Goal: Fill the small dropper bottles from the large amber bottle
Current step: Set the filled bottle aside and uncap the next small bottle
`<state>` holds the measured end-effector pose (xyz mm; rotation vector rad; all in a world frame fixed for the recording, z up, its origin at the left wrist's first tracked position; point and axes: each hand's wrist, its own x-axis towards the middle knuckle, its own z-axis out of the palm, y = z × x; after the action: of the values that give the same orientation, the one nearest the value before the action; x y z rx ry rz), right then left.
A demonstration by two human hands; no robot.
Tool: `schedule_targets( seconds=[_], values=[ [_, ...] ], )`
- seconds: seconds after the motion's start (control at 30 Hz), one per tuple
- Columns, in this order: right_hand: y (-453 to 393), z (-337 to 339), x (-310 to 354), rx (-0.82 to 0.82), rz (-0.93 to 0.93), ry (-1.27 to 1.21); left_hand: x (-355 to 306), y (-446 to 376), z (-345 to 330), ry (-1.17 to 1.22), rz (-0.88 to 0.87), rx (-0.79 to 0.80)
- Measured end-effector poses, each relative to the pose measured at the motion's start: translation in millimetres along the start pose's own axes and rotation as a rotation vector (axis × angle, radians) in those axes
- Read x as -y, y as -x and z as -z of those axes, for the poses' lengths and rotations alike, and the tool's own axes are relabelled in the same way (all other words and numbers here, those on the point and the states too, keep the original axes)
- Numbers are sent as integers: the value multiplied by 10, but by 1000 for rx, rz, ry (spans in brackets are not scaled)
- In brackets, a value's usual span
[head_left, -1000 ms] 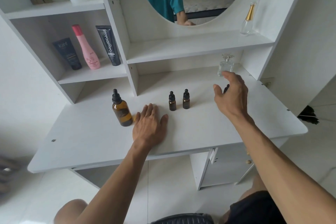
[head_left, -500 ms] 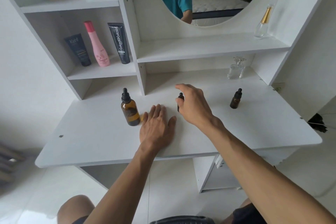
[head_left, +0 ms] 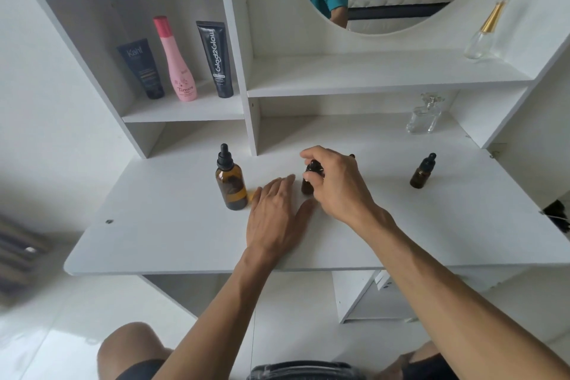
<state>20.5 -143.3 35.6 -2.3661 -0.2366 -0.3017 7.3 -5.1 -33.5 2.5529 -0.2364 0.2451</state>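
The large amber bottle (head_left: 230,184) with a black dropper cap stands upright on the white desk (head_left: 160,237), left of centre. My left hand (head_left: 274,216) lies flat on the desk just right of it, fingers straight. My right hand (head_left: 336,182) pinches the black cap of a small amber dropper bottle (head_left: 307,185) standing on the desk at centre. A second small dropper bottle (head_left: 422,172) stands alone to the right. The black tip of a third (head_left: 351,156) shows behind my right hand; the rest is hidden.
A clear glass perfume bottle (head_left: 424,117) stands at the back right of the desk. On the left shelf are a dark tube (head_left: 142,69), a pink bottle (head_left: 177,62) and a black tube (head_left: 217,60). A gold-capped bottle (head_left: 484,35) stands on the upper right shelf under the mirror.
My right hand left one small bottle at the right, moved left to the centre and took the cap of another small bottle. My left hand stayed flat on the desk.
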Motion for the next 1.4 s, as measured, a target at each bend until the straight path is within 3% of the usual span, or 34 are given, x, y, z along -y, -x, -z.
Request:
schedule_targets(
  seconds=[0.37,0.7,0.9,1.13,1.4],
  values=[
    [30,-80,63,124,66,-70,31,14,32,207,42,-71],
    [5,-124,-63,60,119,-79,4,-4,22,187,53,-89],
    [-24,-165,-57,33,71,-60,24,-11,24,206,65,-95],
    [-29,-82,-67,140,11,-96,40,-32,19,211,66,-81],
    [-24,-55,-49,138,-40,-51,91,-57,-29,219,48,-87]
  ],
)
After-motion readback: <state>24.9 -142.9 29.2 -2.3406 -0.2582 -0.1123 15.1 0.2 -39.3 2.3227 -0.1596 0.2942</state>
